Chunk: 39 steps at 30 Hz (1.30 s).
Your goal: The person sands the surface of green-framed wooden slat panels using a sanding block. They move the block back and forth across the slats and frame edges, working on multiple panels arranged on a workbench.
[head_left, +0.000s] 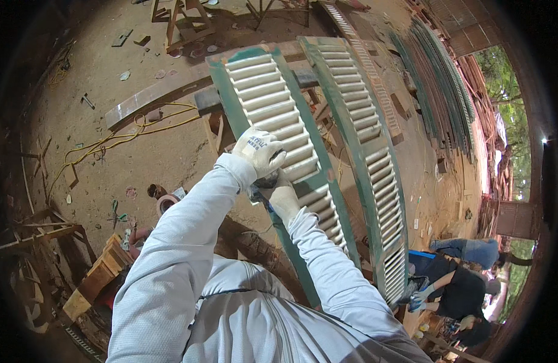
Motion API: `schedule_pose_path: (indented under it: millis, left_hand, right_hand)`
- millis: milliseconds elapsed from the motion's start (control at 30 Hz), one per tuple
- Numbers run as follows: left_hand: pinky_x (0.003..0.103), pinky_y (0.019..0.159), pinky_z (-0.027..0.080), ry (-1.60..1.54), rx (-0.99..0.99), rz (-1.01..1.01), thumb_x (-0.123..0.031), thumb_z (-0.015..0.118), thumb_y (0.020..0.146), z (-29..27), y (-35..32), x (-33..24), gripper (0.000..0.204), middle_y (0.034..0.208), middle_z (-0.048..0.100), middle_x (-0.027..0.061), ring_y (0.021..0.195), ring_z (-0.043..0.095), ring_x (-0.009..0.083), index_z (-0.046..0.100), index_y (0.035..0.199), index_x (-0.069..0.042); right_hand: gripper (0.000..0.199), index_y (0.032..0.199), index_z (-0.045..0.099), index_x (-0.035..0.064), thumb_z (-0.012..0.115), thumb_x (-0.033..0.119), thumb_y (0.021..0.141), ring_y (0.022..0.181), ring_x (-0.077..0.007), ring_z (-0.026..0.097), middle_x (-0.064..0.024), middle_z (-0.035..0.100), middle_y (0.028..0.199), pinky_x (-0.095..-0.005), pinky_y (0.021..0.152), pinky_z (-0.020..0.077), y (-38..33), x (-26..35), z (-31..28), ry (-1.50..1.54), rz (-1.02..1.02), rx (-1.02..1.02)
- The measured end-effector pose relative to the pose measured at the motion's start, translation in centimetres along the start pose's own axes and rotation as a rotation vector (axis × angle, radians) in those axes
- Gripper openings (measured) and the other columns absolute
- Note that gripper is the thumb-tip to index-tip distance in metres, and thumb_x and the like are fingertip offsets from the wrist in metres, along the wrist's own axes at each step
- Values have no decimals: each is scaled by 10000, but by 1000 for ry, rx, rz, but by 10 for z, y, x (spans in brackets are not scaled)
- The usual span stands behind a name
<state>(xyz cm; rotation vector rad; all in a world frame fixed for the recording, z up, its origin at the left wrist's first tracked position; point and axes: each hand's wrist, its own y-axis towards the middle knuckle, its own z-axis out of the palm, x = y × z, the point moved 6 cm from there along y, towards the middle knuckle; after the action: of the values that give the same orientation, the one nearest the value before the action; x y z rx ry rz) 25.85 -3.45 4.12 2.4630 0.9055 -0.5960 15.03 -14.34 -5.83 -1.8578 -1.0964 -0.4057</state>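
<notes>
While left hand point(259, 151) and right hand point(283, 197) clench a half-hidden dark tool point(267, 180), head view puts green louvered shutter point(273, 104) beneath, long axis upper-left to lower-right, on dark beam point(207, 100); dirt floor point(164, 142), greenery point(498, 74) outside.

Over on the left, a yellow cord point(122, 138) snakes across the bare dirt floor point(103, 187), with 1 small hammer-like tool point(87, 101) lying near it. A rough wooden frame point(176, 45) stands on the far side. Off to the right there's a row of long green and brown panels point(433, 85), leafy trees point(500, 75) beyond them, and, lower down, 1 co-worker point(463, 293) in a black top, gloves on.
</notes>
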Motion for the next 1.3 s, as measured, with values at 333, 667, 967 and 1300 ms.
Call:
schedule_pose_path:
  millis: [333,667,967,1300]
  left_hand:
    - [471,917,509,87,19,-57,-331,611,948,-99,114,211,309,960,744,133,999,698,342,755,917,-59]
    - [464,1007,480,256,-80,-205,-365,582,964,-151,169,340,347,1066,766,112,1110,673,318,778,999,-79]
    - [477,928,511,240,-23,-144,-368,620,911,-122,143,275,314,963,745,117,1013,688,329,759,911,-86]
    - [476,860,530,148,17,-110,-364,631,895,-46,53,110,325,876,743,124,920,719,321,758,851,-68]
  right_hand:
    - [689,1458,480,53,780,146,844,1210,-365,675,-210,704,1273,-435,995,535,249,116,67,89,-287,-17]
    - [999,1471,502,-3,965,416,691,1325,-297,638,-179,673,1400,-384,1124,491,317,302,54,-47,-83,19]
    - [617,1391,577,6,857,153,861,1159,-237,694,-126,718,1288,-364,990,548,268,223,63,528,-289,141]
    - [738,1481,482,89,814,356,878,1181,-423,690,-247,721,1254,-475,966,544,100,75,32,250,-293,-3]
